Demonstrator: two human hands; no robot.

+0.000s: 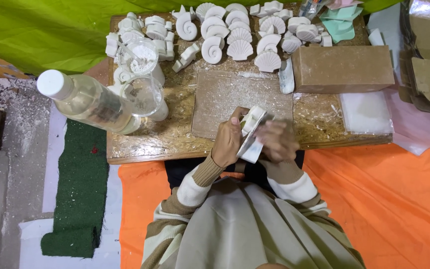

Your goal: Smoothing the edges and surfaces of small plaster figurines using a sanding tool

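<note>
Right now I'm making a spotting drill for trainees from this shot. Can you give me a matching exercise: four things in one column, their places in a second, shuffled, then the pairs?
Things:
1. white mould
2. bottle
3. brown box
4. shell casts

Places:
A. far edge of the board
B. between the left hand and right hand
C. right part of the board, behind a clear plastic sheet
D. left edge of the board, white cap nearest the camera

Pairs: 1-B, 2-D, 3-C, 4-A
</note>
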